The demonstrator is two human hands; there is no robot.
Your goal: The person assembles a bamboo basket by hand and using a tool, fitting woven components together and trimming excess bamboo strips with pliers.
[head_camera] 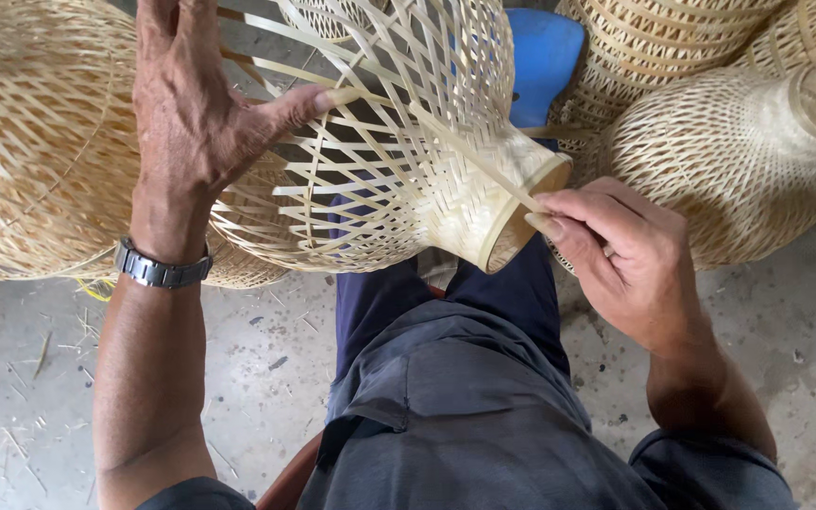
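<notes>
A half-woven bamboo basket with an open lattice body and a tight narrow neck lies tilted over my lap. My left hand rests flat on its wide upper side, the thumb pressing a loose strip against the weave. My right hand is beside the neck's rim, with its fingers pinched on the end of a thin bamboo strip that runs diagonally across the lattice. A metal wristwatch sits on my left wrist.
Finished woven baskets crowd around: a large one at the left, a vase-shaped one at the right, more at the top right. A blue plastic stool shows behind. Bamboo scraps litter the concrete floor.
</notes>
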